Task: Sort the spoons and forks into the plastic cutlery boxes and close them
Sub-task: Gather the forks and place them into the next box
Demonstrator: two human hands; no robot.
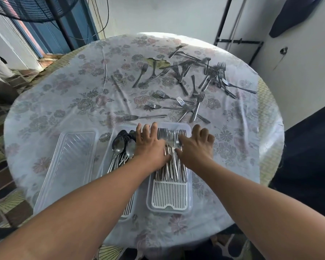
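Note:
Two clear plastic cutlery boxes stand side by side near me on the round table. The right box (169, 203) has a white slatted insert and holds a row of forks (172, 136). The left box (109, 152) holds several spoons (118, 145). My left hand (151, 145) lies with fingers spread on the left side of the fork pile. My right hand (195, 147) lies on its right side, fingers partly bent at the box's far edge. Many loose forks (195, 85) are scattered across the far half of the table.
A clear lid (69, 166) lies flat to the left of the boxes. A floral cloth (64, 102) covers the table, torn at the far middle (159, 62). A fan stand (64, 25) rises behind the table at the left. A dark seat (311, 156) is at the right.

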